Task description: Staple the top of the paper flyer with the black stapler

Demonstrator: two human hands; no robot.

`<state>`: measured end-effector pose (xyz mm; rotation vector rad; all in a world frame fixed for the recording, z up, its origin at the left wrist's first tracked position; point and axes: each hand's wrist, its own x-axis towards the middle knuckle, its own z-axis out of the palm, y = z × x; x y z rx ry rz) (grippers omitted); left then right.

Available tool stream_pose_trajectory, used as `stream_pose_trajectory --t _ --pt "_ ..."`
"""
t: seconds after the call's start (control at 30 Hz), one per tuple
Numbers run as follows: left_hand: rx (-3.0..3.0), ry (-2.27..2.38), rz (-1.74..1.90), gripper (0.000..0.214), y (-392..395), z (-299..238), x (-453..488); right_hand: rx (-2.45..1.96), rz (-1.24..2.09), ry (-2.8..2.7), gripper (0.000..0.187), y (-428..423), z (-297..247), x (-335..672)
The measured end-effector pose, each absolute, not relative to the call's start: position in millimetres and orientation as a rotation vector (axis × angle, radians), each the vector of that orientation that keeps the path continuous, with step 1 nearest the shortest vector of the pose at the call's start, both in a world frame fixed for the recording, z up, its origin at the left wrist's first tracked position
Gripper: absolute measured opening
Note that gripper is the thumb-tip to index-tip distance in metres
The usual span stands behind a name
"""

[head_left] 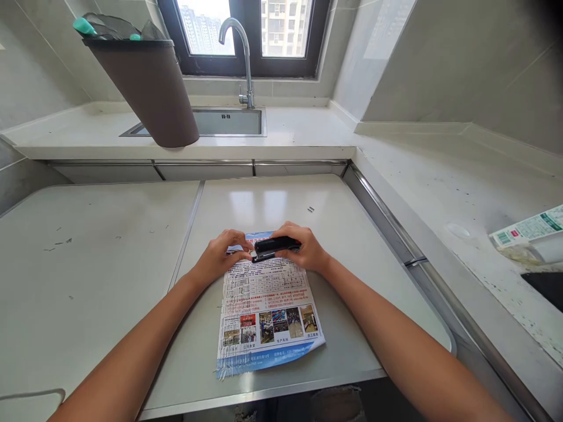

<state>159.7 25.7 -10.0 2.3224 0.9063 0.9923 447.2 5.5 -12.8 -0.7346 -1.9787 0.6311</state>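
Observation:
My right hand (305, 249) is wrapped round a black stapler (277, 243), held sideways over the upper part of a printed flyer (272, 293). At the stapler's front end, my left hand (223, 253) has thumb and fingers drawn together. A small bit of metal shows by these fingertips, too small to make out. Dense rows of staples run down the flyer's left side, and some stick out past its bottom left corner. Blue bands, red and black print and several photos cover the sheet. Its lower right corner curls up.
Two loose staple strips (311, 209) lie beyond my right hand on the white table (360, 328). Staple bits (59, 242) are scattered at left. Behind stand a brown bin (145, 88), a sink (233, 122) and a faucet (248, 70). A carton (528, 225) lies on the right counter.

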Motion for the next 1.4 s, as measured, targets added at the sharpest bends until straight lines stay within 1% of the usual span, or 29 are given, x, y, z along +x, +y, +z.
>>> stream_pose_trajectory --t 0.07,0.2,0.3,0.37,0.47,0.6,0.67,0.73,0.83,0.9,0.97,1.03,1.2,1.27,1.4 --pt "2.320 0.907 0.975 0.023 22.9 -9.6 162.0 -0.691 0.636 -2.000 0.029 0.5 -11.9 437.5" --pt "2.354 0.901 0.948 0.011 23.2 -10.4 163.0 -0.696 0.582 -2.011 0.025 -4.9 -10.1 427.9" --pt "2.366 0.871 0.854 0.006 24.1 -12.0 162.9 -0.736 0.553 -2.066 0.024 -6.6 -9.3 426.9" --pt "2.367 0.850 0.794 0.008 24.5 -11.8 162.7 -0.731 0.535 -2.119 0.023 -7.5 -9.3 428.0" --pt "2.352 0.920 0.852 0.019 27.1 -10.5 161.2 -0.757 0.470 -2.114 0.024 -6.8 -8.4 434.1" --pt "2.364 1.192 1.013 0.018 37.5 -16.3 156.8 -1.042 0.284 -1.960 0.026 0.9 -5.0 455.2" --pt "2.413 1.279 0.991 0.026 44.1 -23.8 155.3 -1.217 0.197 -1.881 0.026 6.8 -3.8 469.0" --pt "2.484 1.301 0.893 0.032 49.4 -31.5 154.9 -1.372 0.142 -1.826 0.026 12.7 -3.7 481.9" --pt "2.549 1.273 0.754 0.023 53.0 -37.1 155.2 -1.544 0.089 -1.783 0.027 19.4 -5.4 496.1" --pt "2.533 1.282 0.736 0.015 52.8 -36.4 155.0 -1.624 0.066 -1.774 0.027 22.0 -6.9 501.7" --pt "2.499 1.303 0.741 0.011 51.9 -33.8 154.5 -1.685 0.069 -1.792 0.029 23.4 -7.9 505.1" --pt "2.463 1.320 0.738 0.013 51.2 -30.8 154.0 -1.712 0.104 -1.845 0.032 23.6 -8.2 507.0" --pt "2.324 1.298 0.748 0.015 50.7 -24.8 154.2 -1.555 0.209 -2.084 0.050 22.4 -6.6 510.9" --pt "2.263 1.288 0.757 0.014 50.2 -23.1 154.5 -1.525 0.244 -2.129 0.051 21.7 -4.7 513.9" --pt "2.193 1.342 0.748 0.018 49.2 -22.0 154.8 -1.425 0.383 -2.235 0.046 19.5 2.7 520.2"
